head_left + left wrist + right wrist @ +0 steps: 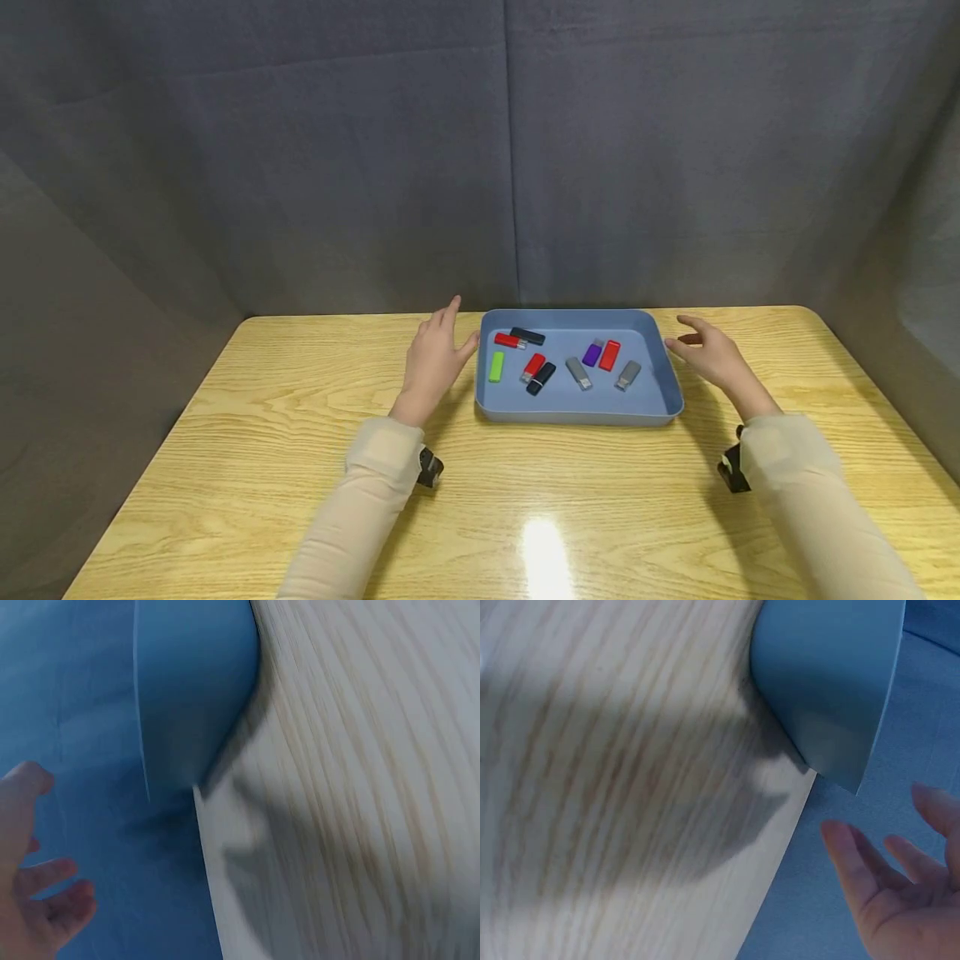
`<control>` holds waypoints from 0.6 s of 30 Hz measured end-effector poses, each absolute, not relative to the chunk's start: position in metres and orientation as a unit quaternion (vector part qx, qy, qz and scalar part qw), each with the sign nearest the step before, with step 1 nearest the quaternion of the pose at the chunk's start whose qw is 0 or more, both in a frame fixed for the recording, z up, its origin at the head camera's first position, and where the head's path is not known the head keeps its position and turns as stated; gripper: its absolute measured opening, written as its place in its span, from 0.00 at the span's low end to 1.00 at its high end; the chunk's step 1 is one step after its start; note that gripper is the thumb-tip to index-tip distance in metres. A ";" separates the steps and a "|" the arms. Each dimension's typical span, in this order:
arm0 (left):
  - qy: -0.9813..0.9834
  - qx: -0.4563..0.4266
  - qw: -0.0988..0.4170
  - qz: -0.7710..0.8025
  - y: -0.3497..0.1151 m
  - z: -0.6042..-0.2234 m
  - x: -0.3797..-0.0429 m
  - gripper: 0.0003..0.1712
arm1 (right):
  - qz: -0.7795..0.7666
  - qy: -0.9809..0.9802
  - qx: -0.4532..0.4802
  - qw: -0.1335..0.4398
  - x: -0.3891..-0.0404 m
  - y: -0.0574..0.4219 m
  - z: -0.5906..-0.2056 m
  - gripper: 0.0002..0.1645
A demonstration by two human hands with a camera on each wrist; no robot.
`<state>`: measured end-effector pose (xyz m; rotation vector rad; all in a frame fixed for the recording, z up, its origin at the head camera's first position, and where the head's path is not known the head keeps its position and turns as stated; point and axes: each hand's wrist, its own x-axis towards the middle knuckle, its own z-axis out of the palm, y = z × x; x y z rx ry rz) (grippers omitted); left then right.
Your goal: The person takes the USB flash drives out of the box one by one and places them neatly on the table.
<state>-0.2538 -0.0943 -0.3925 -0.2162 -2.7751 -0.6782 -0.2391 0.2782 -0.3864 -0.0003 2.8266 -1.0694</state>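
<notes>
A shallow blue-grey tray (pixel 577 417) lies on the table with several USB sticks in it. On its left side are a lime green stick (pixel 497 367), a red one (pixel 510 341) and a black one (pixel 528 336), with another red and black pair nearby. Two grey sticks, a purple one (pixel 592 354) and a red one (pixel 610 355) lie to the right. My left hand (pixel 436 354) is beside the tray's left wall, fingers spread and holding nothing. At the opposite wall, my right hand (pixel 708 353) hovers with thumb and fingers parted, also empty.
The wood-grain table (pixel 285 467) ends at a dark grey cloth backdrop (pixel 360 183) just behind the tray. Cloth also hangs along both sides. A small black camera sits on each wrist, below beige sleeves (pixel 382 467).
</notes>
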 end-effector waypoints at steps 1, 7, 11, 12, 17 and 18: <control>-0.956 -0.083 0.135 -0.248 -0.090 -0.392 -0.253 0.34 | -0.367 0.928 0.000 0.067 -0.239 0.279 -0.387 0.39; -0.930 -0.133 0.084 -0.334 -0.068 -0.389 -0.245 0.24 | -0.436 0.894 0.009 0.102 -0.238 0.281 -0.393 0.36; -0.909 -0.145 0.030 -0.390 -0.058 -0.389 -0.241 0.23 | -0.460 0.879 0.023 0.124 -0.239 0.282 -0.395 0.36; -0.904 -0.146 0.017 -0.401 -0.055 -0.389 -0.241 0.23 | -0.464 0.876 0.026 0.127 -0.239 0.282 -0.396 0.36; -0.889 -0.155 -0.032 -0.430 -0.045 -0.391 -0.241 0.24 | -0.484 0.864 0.039 0.136 -0.240 0.283 -0.400 0.36; -0.887 -0.157 -0.041 -0.433 -0.044 -0.392 -0.242 0.24 | -0.489 0.861 0.041 0.135 -0.241 0.283 -0.401 0.36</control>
